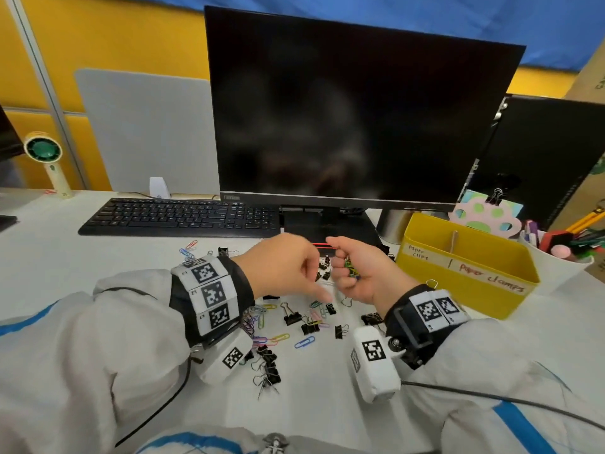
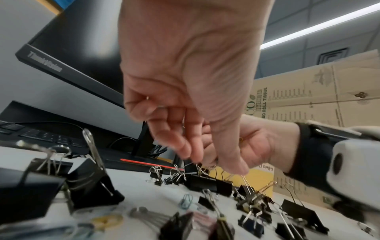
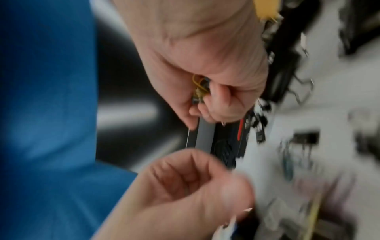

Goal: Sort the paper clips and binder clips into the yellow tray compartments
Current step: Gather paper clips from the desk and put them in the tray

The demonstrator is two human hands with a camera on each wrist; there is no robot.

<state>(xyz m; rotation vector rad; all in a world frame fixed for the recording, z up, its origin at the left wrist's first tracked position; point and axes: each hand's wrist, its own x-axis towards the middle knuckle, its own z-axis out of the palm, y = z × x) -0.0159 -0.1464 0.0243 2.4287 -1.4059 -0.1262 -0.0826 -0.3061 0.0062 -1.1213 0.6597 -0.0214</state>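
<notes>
Black binder clips (image 1: 292,317) and coloured paper clips (image 1: 304,341) lie scattered on the white desk under both hands. The yellow tray (image 1: 474,290) stands at the right, divided into a left compartment labelled paper clips and a right one labelled paper clamps. My right hand (image 1: 352,268) is a fist gripping a small bunch of yellow and green paper clips (image 3: 199,91), just left of the tray. My left hand (image 1: 288,267) hovers beside it, fingers loosely curled and pointing down over the binder clips (image 2: 205,183). I see nothing held in it.
A black monitor (image 1: 353,119) on its base (image 1: 327,227) stands behind the hands, with a keyboard (image 1: 176,214) to the left. A white cup of pens (image 1: 556,263) sits right of the tray. A cardboard box (image 2: 318,97) stands beyond it.
</notes>
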